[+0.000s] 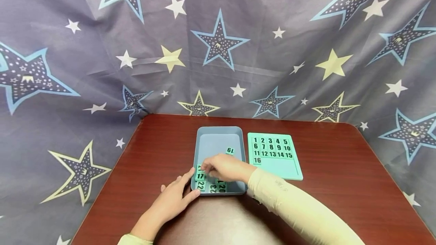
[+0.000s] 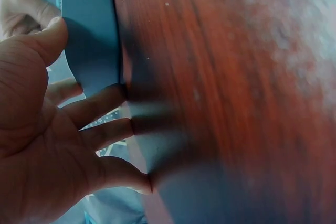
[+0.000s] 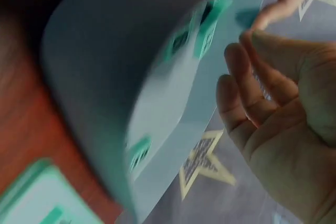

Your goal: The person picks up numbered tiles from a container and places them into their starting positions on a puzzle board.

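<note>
A blue-grey tray [image 1: 220,131] holds several loose green number tiles, among them 17 [image 1: 200,176], 22 [image 1: 201,186], 23 [image 1: 213,188], 20 [image 1: 222,188] and 19 [image 1: 230,150]. My left hand [image 1: 175,196] is at the tray's near left corner, thumb at the rim and fingers spread along the outer side. Over the tray's left half is my right hand [image 1: 225,167], its fingers loosely bent above the tiles and hiding part of them. In the right wrist view its thumb and index tips come close together, with no tile visible between them.
Right of the tray lies a turquoise number board [image 1: 279,169], with numbers 1 to 16 in rows and a bare lower part. Both stand on a reddish-brown table [image 1: 334,184]. A grey star-patterned cloth [image 1: 218,86] hangs behind the table and at its sides.
</note>
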Available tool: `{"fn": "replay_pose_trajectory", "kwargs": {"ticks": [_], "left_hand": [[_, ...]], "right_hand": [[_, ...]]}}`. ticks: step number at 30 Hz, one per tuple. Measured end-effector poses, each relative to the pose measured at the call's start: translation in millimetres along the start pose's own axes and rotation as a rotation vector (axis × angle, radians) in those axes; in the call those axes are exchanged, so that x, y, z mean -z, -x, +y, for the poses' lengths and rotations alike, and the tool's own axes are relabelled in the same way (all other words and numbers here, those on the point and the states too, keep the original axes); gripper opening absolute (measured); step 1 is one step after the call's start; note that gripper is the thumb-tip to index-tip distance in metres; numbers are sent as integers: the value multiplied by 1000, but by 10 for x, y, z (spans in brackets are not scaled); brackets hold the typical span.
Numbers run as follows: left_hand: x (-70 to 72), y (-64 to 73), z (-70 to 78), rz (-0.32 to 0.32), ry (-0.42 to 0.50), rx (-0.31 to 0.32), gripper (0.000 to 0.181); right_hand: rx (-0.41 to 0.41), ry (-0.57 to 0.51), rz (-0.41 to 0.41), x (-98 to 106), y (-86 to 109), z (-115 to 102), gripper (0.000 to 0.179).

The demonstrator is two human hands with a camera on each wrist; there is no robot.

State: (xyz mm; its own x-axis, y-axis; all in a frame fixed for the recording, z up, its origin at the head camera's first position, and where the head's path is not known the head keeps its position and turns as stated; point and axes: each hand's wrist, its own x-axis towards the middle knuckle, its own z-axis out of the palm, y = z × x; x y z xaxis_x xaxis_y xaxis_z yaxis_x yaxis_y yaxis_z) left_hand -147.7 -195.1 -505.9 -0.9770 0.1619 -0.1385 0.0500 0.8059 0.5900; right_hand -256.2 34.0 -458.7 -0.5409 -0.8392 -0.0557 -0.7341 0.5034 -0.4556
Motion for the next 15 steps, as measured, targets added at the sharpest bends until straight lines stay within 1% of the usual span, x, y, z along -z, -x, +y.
{"fn": "replay_pose_trajectory", "kwargs": {"ticks": [2, 5, 7, 10, 13, 15], "left_hand": [[1, -7, 12, 2, 2, 2, 77], [8, -7, 23, 8, -1, 1, 77], [10, -5, 24, 7, 0, 9, 77], [5, -4, 27, 3, -2, 9, 77], [-6, -7, 25, -2, 2, 16, 77], [-13, -7, 19, -3, 4, 19, 77]], "right_hand": [[-24, -40, -3, 73, 89, 73, 24], [-40, -44, 52, 180, 234, 200, 23], [-49, -28, 125, 235, 330, 284, 22], [-69, -4, 258, 304, 455, 417, 21], [-113, -13, 376, 383, 559, 530, 20], [-151, -19, 428, 433, 615, 589, 20]]}}
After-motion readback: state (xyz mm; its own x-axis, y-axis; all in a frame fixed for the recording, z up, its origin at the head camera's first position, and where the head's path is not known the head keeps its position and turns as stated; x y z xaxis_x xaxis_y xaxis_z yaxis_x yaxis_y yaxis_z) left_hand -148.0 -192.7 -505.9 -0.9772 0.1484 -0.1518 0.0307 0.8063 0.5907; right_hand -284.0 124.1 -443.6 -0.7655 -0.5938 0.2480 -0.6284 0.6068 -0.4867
